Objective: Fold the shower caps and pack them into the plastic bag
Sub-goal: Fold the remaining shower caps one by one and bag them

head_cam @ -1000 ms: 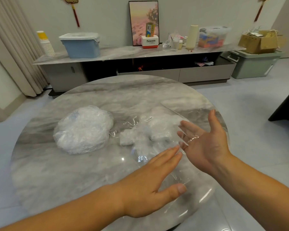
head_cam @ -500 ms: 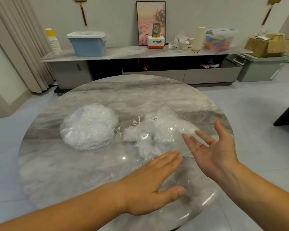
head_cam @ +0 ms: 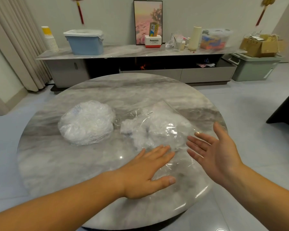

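Observation:
A clear plastic bag (head_cam: pixel 163 124) lies flat on the round marble table (head_cam: pixel 73 164), right of centre, with folded white shower caps inside it. To its left sits a loose heap of crumpled white shower caps (head_cam: pixel 87 122). My left hand (head_cam: pixel 145 174) lies palm down on the near end of the bag, fingers straight. My right hand (head_cam: pixel 213 152) hovers just right of the bag, palm turned up and inward, fingers spread and holding nothing.
Behind the table runs a low cabinet (head_cam: pixel 140 52) with a blue storage bin (head_cam: pixel 85 41), paper cups (head_cam: pixel 49 39), a picture frame and clutter. A green bin (head_cam: pixel 254 67) with a cardboard box stands at the right. Curtains hang at the left.
My right hand has drawn back from the bag toward me and to the right. My left hand stays pressed on the bag's near end. The camera view shifted slightly.

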A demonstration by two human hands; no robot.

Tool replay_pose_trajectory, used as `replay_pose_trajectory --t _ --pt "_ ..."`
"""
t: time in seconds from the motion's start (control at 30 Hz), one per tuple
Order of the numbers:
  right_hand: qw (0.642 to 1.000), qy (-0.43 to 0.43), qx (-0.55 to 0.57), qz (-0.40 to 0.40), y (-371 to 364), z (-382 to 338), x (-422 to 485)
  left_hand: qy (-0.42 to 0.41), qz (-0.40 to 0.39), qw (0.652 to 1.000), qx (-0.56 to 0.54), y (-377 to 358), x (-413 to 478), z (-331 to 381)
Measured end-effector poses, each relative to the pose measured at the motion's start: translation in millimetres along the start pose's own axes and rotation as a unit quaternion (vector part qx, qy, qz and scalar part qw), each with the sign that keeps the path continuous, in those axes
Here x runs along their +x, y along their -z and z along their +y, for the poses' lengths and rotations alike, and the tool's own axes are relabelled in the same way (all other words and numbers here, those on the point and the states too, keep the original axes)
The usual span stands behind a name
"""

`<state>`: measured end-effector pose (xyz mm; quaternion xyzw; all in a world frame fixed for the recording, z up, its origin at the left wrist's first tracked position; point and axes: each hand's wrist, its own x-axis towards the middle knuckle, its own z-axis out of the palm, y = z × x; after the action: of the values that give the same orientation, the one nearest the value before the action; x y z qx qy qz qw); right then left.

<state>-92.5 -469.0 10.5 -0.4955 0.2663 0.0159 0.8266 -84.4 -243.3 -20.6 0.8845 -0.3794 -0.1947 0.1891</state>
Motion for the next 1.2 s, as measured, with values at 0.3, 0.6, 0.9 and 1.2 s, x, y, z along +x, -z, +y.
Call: replay_pose_trajectory --t 0.3,0.6,0.9,1.2 --pt "0.879 0.298 -0.363 -0.087 -36 8 -37 0.086 0.122 0.989 0.002 19 -24 -31" --pt "0.423 0.336 -0.783 -0.309 -99 81 -16 0.357 0.146 0.918 0.089 40 -72 -127" --pt "0.346 0.272 -0.846 -0.302 -115 108 12 0.360 0.147 0.918 0.077 35 -83 -159" --pt "0.367 0.273 -0.847 -0.270 -112 93 18 0.281 0.235 0.925 0.101 33 -96 -147"
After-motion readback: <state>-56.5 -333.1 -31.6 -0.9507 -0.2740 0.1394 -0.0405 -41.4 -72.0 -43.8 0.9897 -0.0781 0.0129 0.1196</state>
